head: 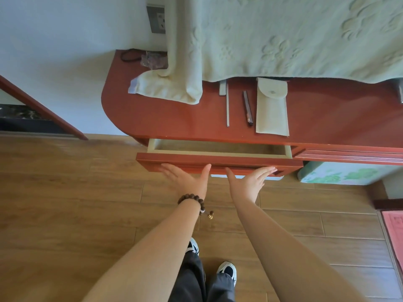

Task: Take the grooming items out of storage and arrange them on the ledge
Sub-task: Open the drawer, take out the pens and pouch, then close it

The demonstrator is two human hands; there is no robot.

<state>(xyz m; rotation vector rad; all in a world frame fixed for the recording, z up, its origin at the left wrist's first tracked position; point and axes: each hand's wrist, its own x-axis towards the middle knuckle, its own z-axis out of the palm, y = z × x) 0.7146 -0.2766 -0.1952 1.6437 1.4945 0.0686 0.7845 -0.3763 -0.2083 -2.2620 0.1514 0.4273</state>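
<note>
A red wooden ledge [165, 118] carries a thin grey comb [227, 105], a dark slim pen-like stick [248, 107] and a pale green felt pouch [272, 110], lying side by side. Below the ledge a drawer [218, 159] stands pulled out a little; the part of its inside that shows holds nothing. My left hand [188, 178] and my right hand [250, 182] both press flat, fingers straight, against the drawer's red front panel. A bead bracelet circles my left wrist.
A pale green towel [174, 83] hangs down onto the ledge's left part, and a large pale cloth [305, 35] covers the wall behind. A dark hair band [129, 55] and a crumpled wrapper [152, 61] lie at the ledge's back left. A green cushioned stool [340, 173] stands under the right side.
</note>
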